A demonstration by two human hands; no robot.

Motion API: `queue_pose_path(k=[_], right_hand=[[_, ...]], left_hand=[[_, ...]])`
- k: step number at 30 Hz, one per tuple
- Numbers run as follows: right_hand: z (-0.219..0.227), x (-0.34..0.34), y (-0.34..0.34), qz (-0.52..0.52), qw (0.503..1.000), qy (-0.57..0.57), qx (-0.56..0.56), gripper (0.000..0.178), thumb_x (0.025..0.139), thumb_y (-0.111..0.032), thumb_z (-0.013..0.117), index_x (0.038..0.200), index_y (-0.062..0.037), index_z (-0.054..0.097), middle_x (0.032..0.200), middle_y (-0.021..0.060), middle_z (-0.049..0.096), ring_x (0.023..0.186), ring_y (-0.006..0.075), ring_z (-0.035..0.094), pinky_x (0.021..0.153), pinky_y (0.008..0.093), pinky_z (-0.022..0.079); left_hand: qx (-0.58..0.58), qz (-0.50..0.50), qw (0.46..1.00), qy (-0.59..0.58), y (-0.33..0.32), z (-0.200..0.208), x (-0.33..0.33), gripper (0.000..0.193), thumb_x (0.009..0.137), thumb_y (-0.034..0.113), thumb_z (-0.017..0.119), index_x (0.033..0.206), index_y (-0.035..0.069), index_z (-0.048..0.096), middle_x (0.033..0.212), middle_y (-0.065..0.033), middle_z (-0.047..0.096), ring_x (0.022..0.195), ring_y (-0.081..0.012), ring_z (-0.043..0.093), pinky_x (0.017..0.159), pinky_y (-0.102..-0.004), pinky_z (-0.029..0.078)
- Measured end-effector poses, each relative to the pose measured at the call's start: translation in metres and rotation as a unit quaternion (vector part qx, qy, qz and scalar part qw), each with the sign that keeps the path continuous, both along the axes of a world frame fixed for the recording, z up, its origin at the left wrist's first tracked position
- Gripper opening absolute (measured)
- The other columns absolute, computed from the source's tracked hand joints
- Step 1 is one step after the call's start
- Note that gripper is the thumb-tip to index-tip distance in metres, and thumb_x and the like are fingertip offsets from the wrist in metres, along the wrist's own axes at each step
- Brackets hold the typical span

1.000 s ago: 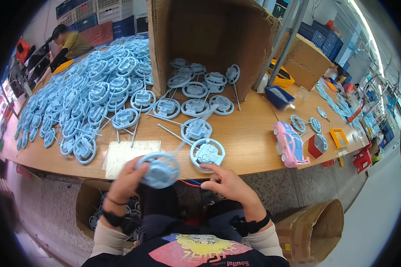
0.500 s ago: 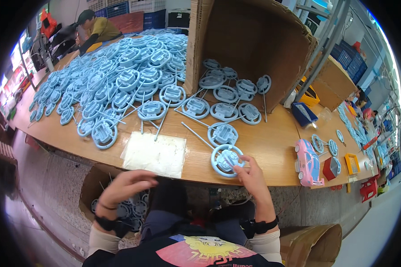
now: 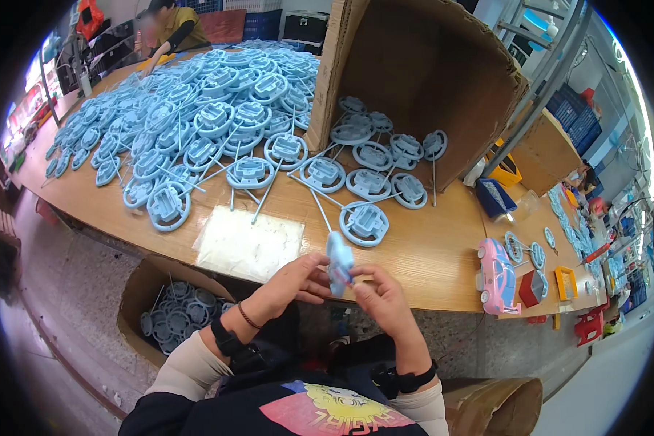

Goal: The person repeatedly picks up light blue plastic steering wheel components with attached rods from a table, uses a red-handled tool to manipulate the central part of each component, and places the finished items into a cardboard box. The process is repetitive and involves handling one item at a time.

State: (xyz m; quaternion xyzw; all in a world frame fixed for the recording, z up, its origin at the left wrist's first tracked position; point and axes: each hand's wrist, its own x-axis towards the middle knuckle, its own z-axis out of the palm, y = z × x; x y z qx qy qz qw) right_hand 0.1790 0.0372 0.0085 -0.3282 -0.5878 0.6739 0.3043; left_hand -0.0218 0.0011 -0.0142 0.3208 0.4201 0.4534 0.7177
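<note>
A light blue plastic toy steering wheel with a thin rod is tilted nearly edge-on above the table's front edge. My right hand pinches its right side between thumb and fingers. Close against its left side is my left hand, fingers apart and slightly curled; whether they touch the rim I cannot tell. Just beyond lies another light blue toy steering wheel, hub side up. A whitish sheet lies flat on the wooden table, left of the held wheel.
A big heap of similar wheels covers the table's left. A cardboard box on its side holds more. At right stand a pink toy car and small bins. Below, another carton contains wheels. A co-worker reaches toward the heap.
My right hand has lifted the near wheel off the table, turned it edge-on and brought it left. My left hand has moved right to meet it. The co-worker's arm now reaches onto the heap.
</note>
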Motion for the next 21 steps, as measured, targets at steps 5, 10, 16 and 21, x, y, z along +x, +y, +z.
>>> queue_pose_path(k=[5, 10, 16, 21], right_hand=[[-0.008, -0.025, -0.018, 0.151, 0.985, -0.067, 0.042, 0.023, 0.085, -0.015, 0.059, 0.104, -0.0049, 0.052, 0.065, -0.0049, 0.049, 0.057, 0.0031, 0.04, 0.053, 0.0194, 0.031], [-0.002, -0.017, -0.021, 0.069, 0.975, -0.182, 0.11, 0.04, 0.082, -0.024, 0.062, 0.113, -0.0046, 0.046, 0.057, 0.0004, 0.051, 0.051, 0.01, 0.046, 0.05, 0.0251, 0.035], [0.026, -0.011, -0.023, 0.024, 0.919, -0.319, 0.231, 0.066, 0.078, -0.033, 0.064, 0.128, -0.0025, 0.033, 0.055, 0.0084, 0.052, 0.05, 0.0237, 0.052, 0.05, 0.0328, 0.038], [0.024, -0.001, -0.017, 0.034, 0.906, -0.333, 0.258, 0.076, 0.077, -0.035, 0.065, 0.134, -0.0034, 0.025, 0.056, 0.01, 0.053, 0.051, 0.0256, 0.053, 0.05, 0.0348, 0.038]], left_hand=[[0.017, 0.047, 0.998, 0.034, -0.026, 0.0, -0.02, 0.04, 0.091, 0.035, 0.045, 0.11, 0.0, 0.053, 0.09, -0.0061, 0.06, 0.079, -0.0129, 0.06, 0.069, -0.026, 0.051], [0.066, 0.095, 0.993, 0.027, -0.044, -0.005, -0.034, 0.029, 0.091, 0.022, 0.048, 0.108, -0.001, 0.054, 0.09, -0.0037, 0.06, 0.077, -0.0099, 0.058, 0.069, -0.0245, 0.05], [0.086, 0.13, 0.988, 0.006, -0.041, 0.0, -0.028, 0.03, 0.089, 0.017, 0.054, 0.113, -0.001, 0.053, 0.09, -0.0024, 0.06, 0.077, -0.0071, 0.056, 0.067, -0.0212, 0.048], [0.093, 0.111, 0.989, 0.019, -0.036, 0.002, -0.02, 0.03, 0.088, 0.017, 0.055, 0.112, -0.001, 0.054, 0.089, -0.0016, 0.06, 0.076, -0.0061, 0.056, 0.066, -0.0193, 0.046]])
